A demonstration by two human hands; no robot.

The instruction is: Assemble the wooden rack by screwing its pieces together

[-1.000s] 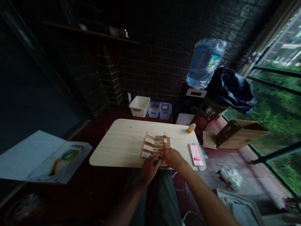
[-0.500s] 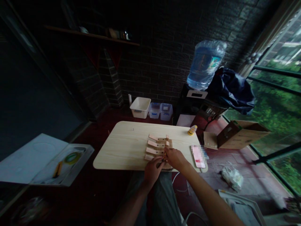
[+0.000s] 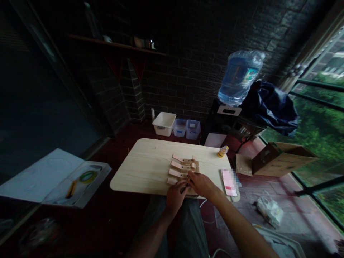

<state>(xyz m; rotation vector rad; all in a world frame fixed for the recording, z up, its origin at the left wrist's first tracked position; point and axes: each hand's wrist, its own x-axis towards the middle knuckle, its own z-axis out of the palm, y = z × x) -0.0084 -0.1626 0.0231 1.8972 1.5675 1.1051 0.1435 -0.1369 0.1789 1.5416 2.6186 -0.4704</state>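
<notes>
Evidently, the slatted wooden piece (image 3: pixel 177 165) lies flat near the front edge of the bench (image 3: pixel 142 165), a little right of its middle, its pale slats (image 3: pixel 176 173) pointing left. Your left hand (image 3: pixel 175 196) is at its near end, and your right hand (image 3: pixel 201 182) is just beside it, over the near right part. The fingers of both are bent and brought close together, the right ones around something small and yellowish; it is too covered to name, and you cannot tell from here whether either set truly grips. Expect the piece to be light and stiff, dry enough not to slip from your fingers, though it may skid on the smooth bench if pushed. Its thin slats look the weakest part, so avoid levering on their left tips. Take hold along the brown board (image 3: pixel 198 166) on the right side, where it looks sturdier, and press down to steady it. The phone (image 3: pixel 229 182) and the yellow-capped bottle (image 3: pixel 223 151) sit apart, to the right.
</notes>
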